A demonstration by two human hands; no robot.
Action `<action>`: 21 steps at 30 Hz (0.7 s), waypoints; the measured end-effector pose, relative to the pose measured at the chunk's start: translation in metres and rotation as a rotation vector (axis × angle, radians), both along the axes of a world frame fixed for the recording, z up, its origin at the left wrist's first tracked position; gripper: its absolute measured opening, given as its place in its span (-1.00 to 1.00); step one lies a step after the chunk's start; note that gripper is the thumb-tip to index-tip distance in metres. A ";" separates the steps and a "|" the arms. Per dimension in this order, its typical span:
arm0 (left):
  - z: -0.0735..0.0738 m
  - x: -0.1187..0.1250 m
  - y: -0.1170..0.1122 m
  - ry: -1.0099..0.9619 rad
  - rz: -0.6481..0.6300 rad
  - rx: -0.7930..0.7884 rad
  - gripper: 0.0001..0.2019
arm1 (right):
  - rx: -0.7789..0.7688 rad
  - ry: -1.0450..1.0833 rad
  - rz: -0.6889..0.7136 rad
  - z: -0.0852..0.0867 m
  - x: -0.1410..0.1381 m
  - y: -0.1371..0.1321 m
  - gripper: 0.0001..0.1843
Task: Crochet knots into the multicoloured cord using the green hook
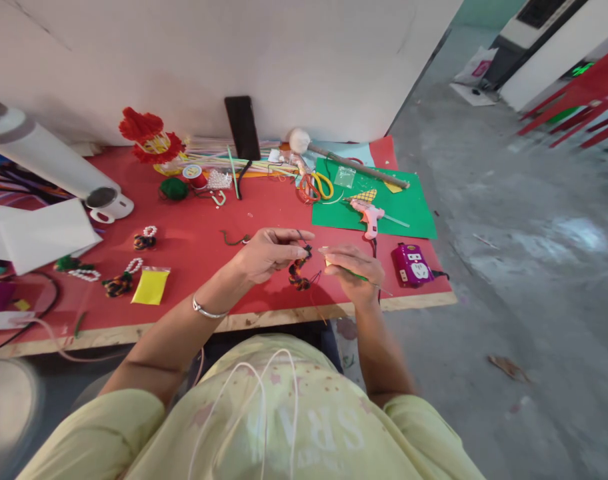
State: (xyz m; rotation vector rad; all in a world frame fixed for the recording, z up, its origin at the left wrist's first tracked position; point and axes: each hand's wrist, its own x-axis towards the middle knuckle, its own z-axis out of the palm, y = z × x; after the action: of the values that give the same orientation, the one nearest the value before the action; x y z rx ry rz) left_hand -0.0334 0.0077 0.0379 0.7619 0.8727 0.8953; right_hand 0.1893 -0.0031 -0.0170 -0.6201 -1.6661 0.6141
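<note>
From my remote seat I see the strip (299, 280) at the middle of the view, hanging in a curl just below the left grip (284, 252), over the near part of the table (279, 217). It is dark and knobbly, nearly black with flecks of orange and reddish brown, and looks like soft yarn work, though the stitches are too small for me to read. Fine loose threads trail from its lower end toward 5 o'clock. My left grip is narrow, thumb and fingers pinching the strip's top; a smooth, silvery bangle (208, 311) circles that wrist. My right grip (329, 259), at 2 o'clock from the strip and apart from it, is closed around a slim tool (357, 275) with a green shaft and a thin, pointed end aimed at 4 o'clock. From the strip, the pink plastic glue gun (370, 217) lies at 2 o'clock on a flat green sheet (414, 203), and a boxy, glossy purple socket (409, 267) sits at 3. At 9 o'clock are a flat yellow packet (151, 286) and a fuzzy dark bunch (118, 285) with a white beaded loop (134, 265); at 10, a round green yarn ball (173, 189).
</note>
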 end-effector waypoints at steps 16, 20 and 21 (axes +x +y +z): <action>0.004 -0.007 0.007 0.051 -0.160 0.051 -0.65 | -0.059 -0.071 0.156 0.030 0.017 0.001 -0.67; 0.005 -0.007 0.006 0.045 -0.177 0.044 -0.65 | -0.229 0.085 0.174 0.020 0.011 0.002 -0.85; 0.005 -0.006 0.006 0.042 -0.180 0.045 -0.66 | -0.295 0.145 0.187 0.016 0.008 0.001 -0.88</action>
State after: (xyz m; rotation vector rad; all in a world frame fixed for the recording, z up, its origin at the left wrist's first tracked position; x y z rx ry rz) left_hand -0.0395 0.0135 0.0425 0.8870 0.8092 0.7431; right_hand 0.1969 -0.0016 -0.0011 -0.6172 -1.5196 1.0295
